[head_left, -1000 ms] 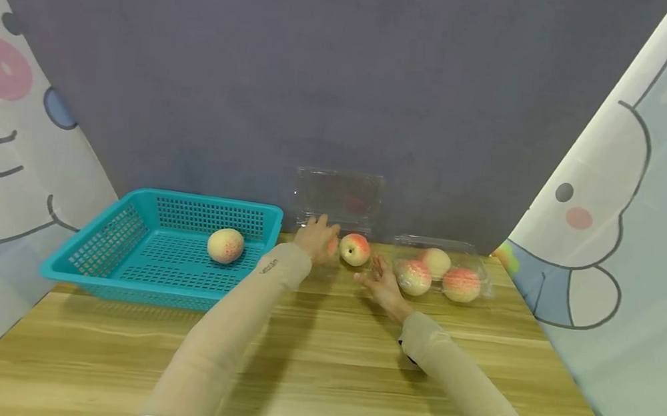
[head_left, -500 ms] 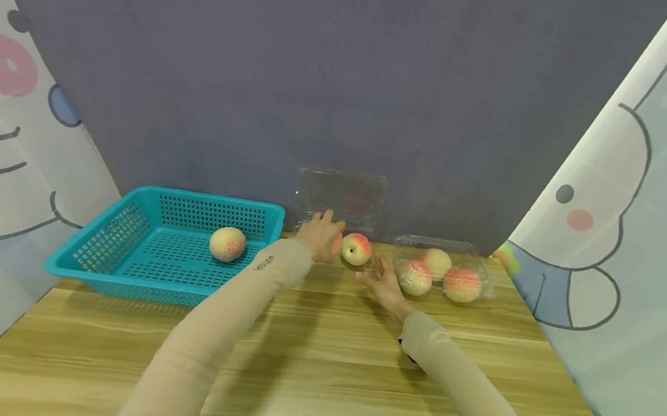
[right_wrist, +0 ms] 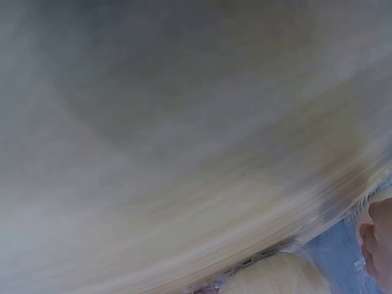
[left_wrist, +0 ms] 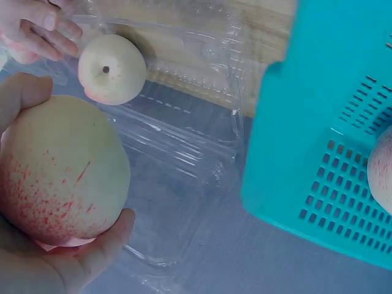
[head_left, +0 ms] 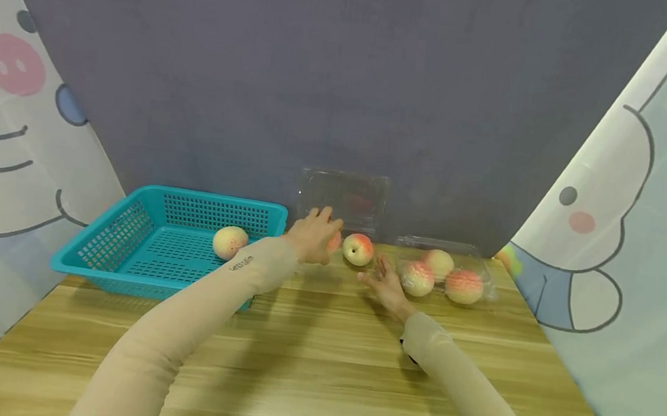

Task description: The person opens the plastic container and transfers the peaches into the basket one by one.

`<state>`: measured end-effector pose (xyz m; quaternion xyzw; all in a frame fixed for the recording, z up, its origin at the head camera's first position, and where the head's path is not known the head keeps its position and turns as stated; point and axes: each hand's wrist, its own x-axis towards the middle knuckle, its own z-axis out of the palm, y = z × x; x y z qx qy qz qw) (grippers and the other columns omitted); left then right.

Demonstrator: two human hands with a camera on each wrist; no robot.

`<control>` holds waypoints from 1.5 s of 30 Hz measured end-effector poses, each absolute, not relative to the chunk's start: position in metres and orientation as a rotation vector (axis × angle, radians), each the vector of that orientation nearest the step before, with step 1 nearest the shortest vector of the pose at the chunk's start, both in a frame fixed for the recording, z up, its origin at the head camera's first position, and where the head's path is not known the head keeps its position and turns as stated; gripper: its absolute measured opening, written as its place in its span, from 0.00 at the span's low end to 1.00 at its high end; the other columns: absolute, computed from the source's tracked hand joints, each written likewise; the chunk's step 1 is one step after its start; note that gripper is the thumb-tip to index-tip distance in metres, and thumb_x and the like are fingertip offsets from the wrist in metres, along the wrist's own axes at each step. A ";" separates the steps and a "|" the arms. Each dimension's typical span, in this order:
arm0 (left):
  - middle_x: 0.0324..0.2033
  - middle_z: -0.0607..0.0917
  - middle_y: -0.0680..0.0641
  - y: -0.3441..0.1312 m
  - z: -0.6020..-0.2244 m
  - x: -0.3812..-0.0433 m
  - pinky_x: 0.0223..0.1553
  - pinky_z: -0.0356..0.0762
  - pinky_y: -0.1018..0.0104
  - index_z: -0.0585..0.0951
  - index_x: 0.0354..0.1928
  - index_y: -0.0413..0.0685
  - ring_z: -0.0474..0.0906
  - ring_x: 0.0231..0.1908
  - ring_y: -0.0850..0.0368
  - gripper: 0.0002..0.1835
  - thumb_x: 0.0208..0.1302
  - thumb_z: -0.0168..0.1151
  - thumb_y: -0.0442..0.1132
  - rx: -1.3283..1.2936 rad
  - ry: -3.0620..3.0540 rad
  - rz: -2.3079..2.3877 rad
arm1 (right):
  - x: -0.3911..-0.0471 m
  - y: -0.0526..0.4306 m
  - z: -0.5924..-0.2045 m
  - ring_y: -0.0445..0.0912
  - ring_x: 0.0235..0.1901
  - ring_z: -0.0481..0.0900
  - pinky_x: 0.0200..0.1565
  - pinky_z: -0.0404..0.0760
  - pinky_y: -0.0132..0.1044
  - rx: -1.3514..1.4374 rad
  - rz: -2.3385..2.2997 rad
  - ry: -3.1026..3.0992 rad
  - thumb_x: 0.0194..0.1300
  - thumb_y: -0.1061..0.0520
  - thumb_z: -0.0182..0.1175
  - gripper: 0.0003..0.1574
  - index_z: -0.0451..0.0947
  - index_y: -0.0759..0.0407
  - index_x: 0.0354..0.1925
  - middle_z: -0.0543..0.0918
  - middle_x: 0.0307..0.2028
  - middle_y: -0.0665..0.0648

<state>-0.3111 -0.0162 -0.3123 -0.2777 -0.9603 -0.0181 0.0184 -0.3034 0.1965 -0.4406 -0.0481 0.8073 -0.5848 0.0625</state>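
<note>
My left hand [left_wrist: 92, 257] grips a pale peach with red speckles [left_wrist: 64, 168], thumb on one side and fingers on the other. In the head view this hand [head_left: 314, 234] covers most of the peach, above the open clear plastic clamshell box [head_left: 343, 195]. Another peach [head_left: 357, 250] sits in that box, to the right of the held one. My right hand [head_left: 387, 288] stays at the box's right side, fingers loosely extended and holding nothing. Close beside it is a second clear box [head_left: 485, 286] with three peaches [head_left: 463, 287].
A teal perforated basket [head_left: 106, 274] stands at the left with one peach [head_left: 228, 241] in it. Behind the boxes rises a dark grey backdrop [head_left: 345, 88]. The wooden table [head_left: 317, 380] runs to the front. Blur fills most of the right wrist view.
My left hand has come slightly up and left with the peach, and its forearm has swung left. The right hand keeps its place. The head view has shifted a little.
</note>
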 end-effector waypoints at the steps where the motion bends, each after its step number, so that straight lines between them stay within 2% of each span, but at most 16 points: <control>1: 0.58 0.64 0.42 -0.018 -0.312 -0.310 0.36 0.78 0.58 0.68 0.60 0.54 0.65 0.54 0.45 0.37 0.45 0.72 0.47 -0.867 -2.973 -0.066 | -0.304 0.196 -0.440 0.56 0.71 0.40 0.68 0.50 0.49 -0.146 -1.772 2.441 0.65 0.52 0.55 0.55 0.27 0.61 0.71 0.38 0.72 0.60; 5: 0.56 0.65 0.43 -0.027 -0.310 -0.305 0.33 0.77 0.59 0.69 0.59 0.54 0.66 0.51 0.46 0.35 0.46 0.71 0.45 -0.887 -2.937 -0.118 | -0.304 0.195 -0.439 0.55 0.71 0.40 0.69 0.50 0.49 -0.126 -1.785 2.438 0.64 0.52 0.56 0.56 0.28 0.61 0.71 0.38 0.72 0.59; 12: 0.55 0.65 0.44 -0.047 -0.306 -0.301 0.39 0.75 0.57 0.70 0.57 0.54 0.65 0.51 0.46 0.34 0.45 0.71 0.46 -0.911 -2.906 -0.270 | -0.304 0.196 -0.441 0.56 0.71 0.40 0.69 0.50 0.49 -0.136 -1.776 2.450 0.64 0.54 0.56 0.55 0.28 0.62 0.71 0.39 0.72 0.60; 16: 0.54 0.65 0.44 -0.059 -0.301 -0.299 0.38 0.75 0.56 0.71 0.57 0.53 0.64 0.51 0.46 0.33 0.46 0.70 0.44 -0.900 -2.898 -0.343 | -0.299 0.195 -0.432 0.57 0.71 0.38 0.69 0.48 0.49 -0.130 -1.778 2.415 0.65 0.55 0.55 0.55 0.27 0.64 0.70 0.37 0.72 0.61; 22: 0.54 0.66 0.45 -0.080 -0.297 -0.295 0.41 0.75 0.53 0.71 0.56 0.54 0.65 0.50 0.46 0.31 0.47 0.69 0.43 -0.873 -2.878 -0.447 | -0.301 0.195 -0.438 0.57 0.71 0.39 0.69 0.49 0.49 -0.126 -1.772 2.423 0.65 0.53 0.56 0.55 0.27 0.62 0.70 0.37 0.72 0.60; 36: 0.54 0.66 0.39 -0.142 -0.296 -0.294 0.43 0.72 0.50 0.70 0.58 0.47 0.67 0.47 0.43 0.36 0.43 0.72 0.44 -0.813 -2.890 -0.496 | -0.303 0.196 -0.440 0.57 0.71 0.41 0.69 0.50 0.49 -0.091 -1.769 2.451 0.64 0.53 0.56 0.55 0.29 0.61 0.71 0.40 0.72 0.59; 45: 0.51 0.70 0.38 -0.186 -0.313 -0.300 0.36 0.75 0.53 0.72 0.55 0.44 0.72 0.44 0.43 0.30 0.47 0.66 0.40 -0.806 -2.918 -0.470 | -0.290 0.192 -0.420 0.60 0.70 0.39 0.68 0.48 0.51 -0.111 -1.776 2.415 0.64 0.56 0.56 0.54 0.29 0.66 0.70 0.39 0.71 0.65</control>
